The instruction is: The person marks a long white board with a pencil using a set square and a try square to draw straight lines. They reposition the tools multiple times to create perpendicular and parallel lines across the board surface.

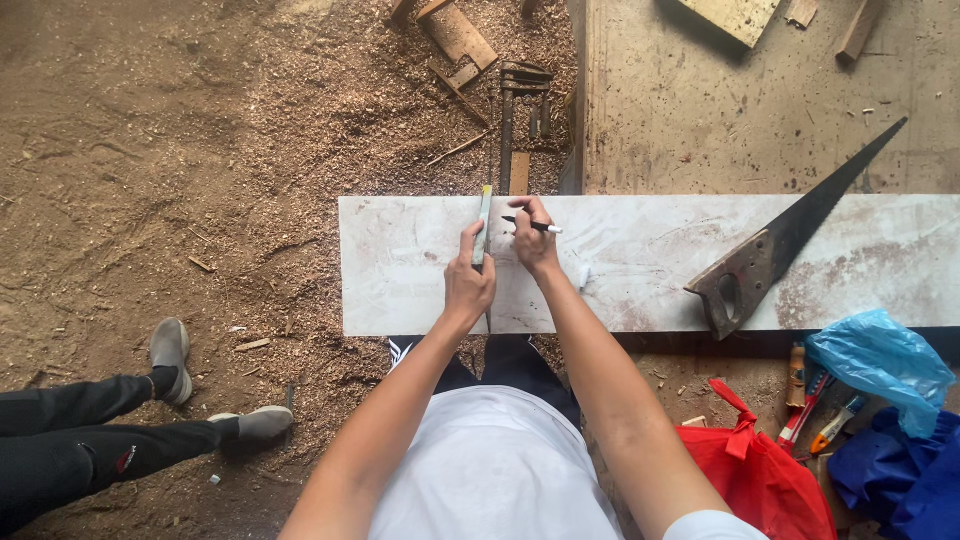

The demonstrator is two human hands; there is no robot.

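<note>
Left hand (467, 285) fingers pin a ruler (483, 225) crosswise on the long board (640, 262); right hand (532, 243) fingers grip a pen (535, 226) just right of it.

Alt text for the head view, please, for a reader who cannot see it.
Seen from above, a person's left hand presses a ruler on a white board while the right hand holds a pen beside it. A handsaw lies on the board; sawdust covers the floor.
</note>
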